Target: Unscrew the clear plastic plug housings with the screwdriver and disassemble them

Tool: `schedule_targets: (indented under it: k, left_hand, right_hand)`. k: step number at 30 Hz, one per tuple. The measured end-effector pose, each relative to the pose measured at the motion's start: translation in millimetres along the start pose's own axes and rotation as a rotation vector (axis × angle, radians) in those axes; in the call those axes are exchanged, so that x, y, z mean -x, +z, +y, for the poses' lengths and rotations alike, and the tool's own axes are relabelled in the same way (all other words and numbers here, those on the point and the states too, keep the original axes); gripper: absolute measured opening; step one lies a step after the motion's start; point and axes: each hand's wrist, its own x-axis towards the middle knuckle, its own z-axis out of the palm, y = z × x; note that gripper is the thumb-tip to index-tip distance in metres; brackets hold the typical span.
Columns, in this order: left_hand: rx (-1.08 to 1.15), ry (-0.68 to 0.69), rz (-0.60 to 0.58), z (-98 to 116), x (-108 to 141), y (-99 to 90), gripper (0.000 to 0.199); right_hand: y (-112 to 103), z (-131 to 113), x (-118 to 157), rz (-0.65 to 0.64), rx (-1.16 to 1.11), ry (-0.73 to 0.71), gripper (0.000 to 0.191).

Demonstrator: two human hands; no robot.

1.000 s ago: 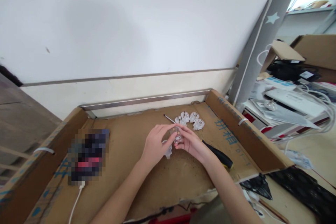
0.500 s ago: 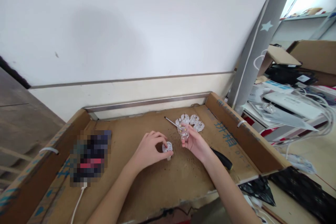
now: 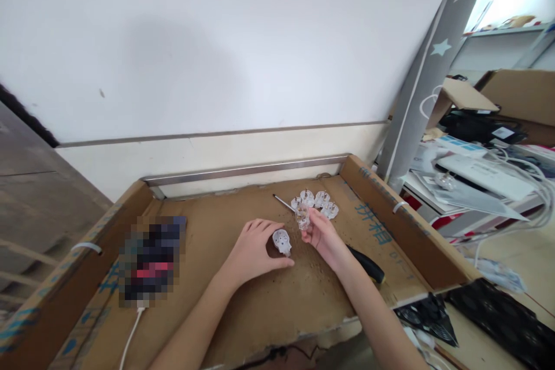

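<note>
A whitish plug half [image 3: 282, 241] lies on the cardboard between the thumb and fingers of my left hand [image 3: 252, 250], which are spread apart around it. Its flat, holed face points up. My right hand [image 3: 323, 236] pinches a clear plastic plug half [image 3: 302, 218] with metal parts inside, held just above the cardboard. Behind it sit several more clear plug halves [image 3: 321, 199] with upright pins. A thin metal shaft [image 3: 284, 203] and a black handle [image 3: 367, 265] line up under my right hand and wrist, like one screwdriver; its middle is hidden.
A cardboard tray with raised side walls [image 3: 390, 217] forms the work surface. At left lies a blurred-out dark device [image 3: 151, 260] with a white cable [image 3: 130, 338]. A grey post [image 3: 411, 92] and a cluttered table stand to the right; a white wall is behind.
The whitish plug half has turned, its narrow end now pointing down and right. My left fingers have spread wider around it. My right hand still holds the clear plug half, slightly tilted.
</note>
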Motion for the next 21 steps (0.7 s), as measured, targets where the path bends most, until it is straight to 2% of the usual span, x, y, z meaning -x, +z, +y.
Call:
schedule_targets:
  k: [6,12,21]
  left_hand:
    - [0.001,-0.023,0.039,0,-1,-0.1,0.040]
    - [0.023,-0.048,0.121,-3,-2,2.1,0.044]
    - [0.074,-0.063,0.091,-2,-3,6.1,0.045]
  right_hand:
    - [7,10,-2,0.014,0.235,-0.115,0.035]
    - [14,15,3,0.006,0.515,-0.292,0.031]
    - [21,18,11,0.068,0.793,-0.478,0.032]
